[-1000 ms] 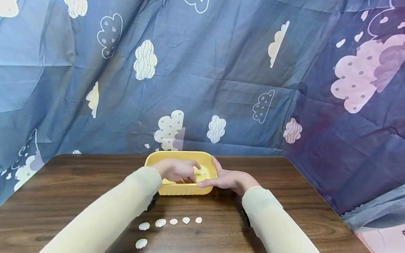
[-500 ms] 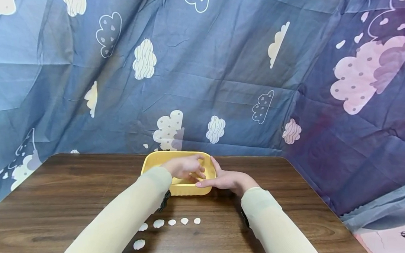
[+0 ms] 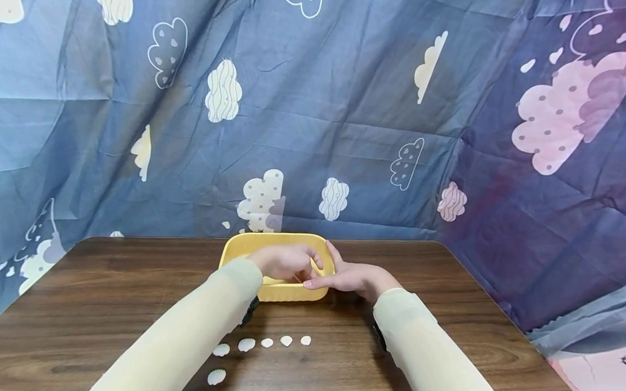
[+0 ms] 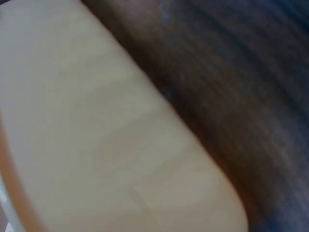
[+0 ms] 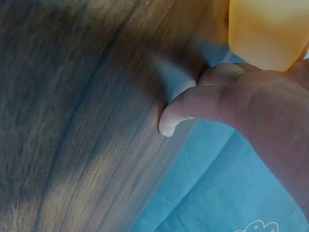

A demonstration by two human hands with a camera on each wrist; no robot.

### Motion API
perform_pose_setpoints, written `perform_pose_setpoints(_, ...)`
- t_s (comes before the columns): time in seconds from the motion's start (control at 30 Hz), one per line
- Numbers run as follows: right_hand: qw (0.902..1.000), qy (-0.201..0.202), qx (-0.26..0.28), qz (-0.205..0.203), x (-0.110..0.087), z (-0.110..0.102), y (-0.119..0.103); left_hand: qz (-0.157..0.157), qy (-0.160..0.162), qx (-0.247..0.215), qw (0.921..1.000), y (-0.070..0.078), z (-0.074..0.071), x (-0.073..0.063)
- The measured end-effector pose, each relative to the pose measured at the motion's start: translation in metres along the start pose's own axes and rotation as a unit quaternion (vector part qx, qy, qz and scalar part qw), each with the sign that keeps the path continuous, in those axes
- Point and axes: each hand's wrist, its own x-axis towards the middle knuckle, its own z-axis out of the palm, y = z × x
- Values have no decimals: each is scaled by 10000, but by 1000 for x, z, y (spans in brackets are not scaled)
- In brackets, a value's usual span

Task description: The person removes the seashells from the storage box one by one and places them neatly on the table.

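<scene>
A yellow plastic basin (image 3: 290, 293) stands near the back edge of the table. My left hand (image 3: 289, 262) reaches down inside it with bent fingers. Its fingertips are partly hidden, so whether they pinch anything cannot be told. My right hand (image 3: 353, 276) grips the basin's right end, thumb along the front rim and the other fingers at the side; the right wrist view shows these fingers (image 5: 207, 104) bent near the table beside the basin. White seashells lie in front: a row with a ribbed seashell (image 3: 246, 344) and a small seashell (image 3: 306, 340), and one seashell (image 3: 216, 376) nearer.
Brown wood-grain table (image 3: 452, 328) extends on both sides of the basin. A blue cloth with cloud prints (image 3: 300, 115) hangs right behind its back edge and along the right. The left wrist view shows mostly the basin's wall (image 4: 96, 125), close and blurred.
Inside the basin my left hand has moved to the right, and a white shell seen beside its fingers a second ago is out of sight. My right hand keeps its grip on the basin.
</scene>
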Motion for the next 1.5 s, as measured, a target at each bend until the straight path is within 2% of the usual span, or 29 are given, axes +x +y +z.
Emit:
perform_pose_setpoints(0.13, 10000, -17, -22, 24, -1, -1, 0, -84, 42, 4, 10000, -3, 3, 1)
perform_pose_setpoints(0.23, 10000, -12, 26, 10, -2, -1, -1, 136, 277, -259, 9992, -4, 1, 2)
perform_pose_setpoints(0.33, 9999, 64, 90, 70, -3, 0, -2, 426, 647, -284, 9966, -4, -7, 1)
perform_pose_setpoints(0.43, 9998, 104, 111, 105, -4, 0, -3, 574, 1048, -241, 9925, -5, -16, -1)
perform_pose_setpoints(0.63, 9998, 140, 116, 19, -1, 2, -4, 532, 1853, -175, 9811, -9, -36, -10)
perform_pose_setpoints(0.7, 9998, 126, 120, -17, -1, 3, -4, 390, 1954, -28, 9799, -13, -43, -12)
perform_pose_setpoints(0.77, 9999, 107, 114, 10, -1, 3, -4, 168, 1841, 66, 9827, -18, -49, -13)
perform_pose_setpoints(0.87, 9998, 128, 108, 72, -1, 2, -3, -73, 1471, 51, 9891, -25, -55, -11)
perform_pose_setpoints(0.93, 9998, 153, 98, 95, -1, 1, -2, -172, 1251, 80, 9920, -29, -58, -9)
perform_pose_setpoints(1.0, 9998, 154, 97, 49, 0, 1, -2, -183, 1095, 336, 9933, -32, -60, -5)
perform_pose_setpoints(1.1, 9999, 116, 114, -6, 1, 2, -1, -155, 906, 1253, 9878, -33, -61, 1)
perform_pose_setpoints(1.2, 9999, 109, 124, -14, 2, 2, 0, -78, 807, 2049, 9754, -31, -60, 5)
perform_pose_setpoints(1.3, 9998, 132, 112, 19, 1, 1, 0, -61, 801, 2306, 9697, -28, -59, 9)
perform_pose_setpoints(1.5, 9998, 147, 71, 60, 0, -1, 0, -109, 943, 2538, 9626, -22, -53, 16)
